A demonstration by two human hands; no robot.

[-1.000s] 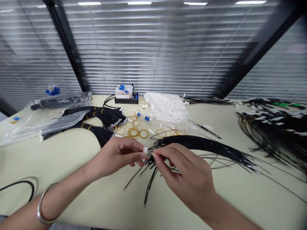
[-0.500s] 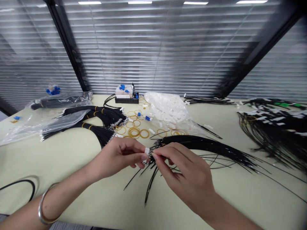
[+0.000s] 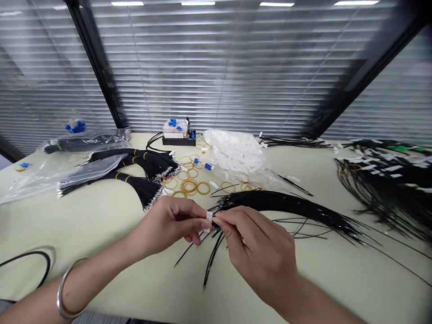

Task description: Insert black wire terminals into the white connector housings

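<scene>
My left hand pinches a small white tag between thumb and fingertips. My right hand is right beside it, its fingers closed on the ends of a loose bundle of thin black cables. The tag touches or nearly touches those cable ends, and my fingers hide the exact contact. The bundle fans out across the table to the right, and several strands hang below my hands.
On the pale green table lie bound black cable bundles, gold rubber bands, a bag of white pieces and a black tray. A heap of tagged cables lies at right. A window blind stands behind.
Both hands have shifted slightly downward and closer together. The white tag has moved down with my left hand, toward the cable ends in my right hand.
</scene>
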